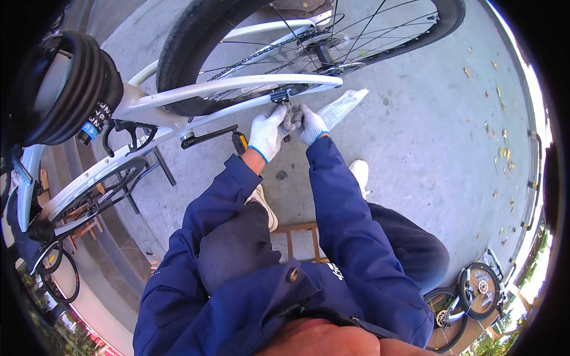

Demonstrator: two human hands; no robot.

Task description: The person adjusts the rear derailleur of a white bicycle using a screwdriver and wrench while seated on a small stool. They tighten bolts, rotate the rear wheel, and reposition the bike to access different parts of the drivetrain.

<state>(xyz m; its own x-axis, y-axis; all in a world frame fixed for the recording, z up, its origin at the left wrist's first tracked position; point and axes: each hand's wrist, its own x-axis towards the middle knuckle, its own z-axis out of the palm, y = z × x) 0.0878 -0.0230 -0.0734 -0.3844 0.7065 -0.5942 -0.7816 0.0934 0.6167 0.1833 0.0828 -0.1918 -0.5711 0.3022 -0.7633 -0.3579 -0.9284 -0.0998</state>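
Observation:
Both my hands wear white knit gloves with grey fingertips and blue cuffs. Just below a black clamp bracket (279, 95) on the white bicycle's chainstay (240, 106), my left hand (267, 131) and my right hand (311, 124) meet with bent fingers. Whatever lies between the fingertips is mostly hidden. A small dark end (287, 139) shows below them; I cannot tell what it belongs to. Behind my right hand, a whitish wrap or cloth (345, 109) extends up to the right. The rear wheel's tire (180, 66) is above the chainstay.
A crank arm (211, 135) with a pedal (239, 141) sits left of my hands. A coiled black cable lock (75, 89) hangs at the upper left. Below me is a wooden stool or frame (289, 242). More bicycle wheels (478, 289) stand at lower right. Someone's clothing (303, 6) shows beyond the wheel.

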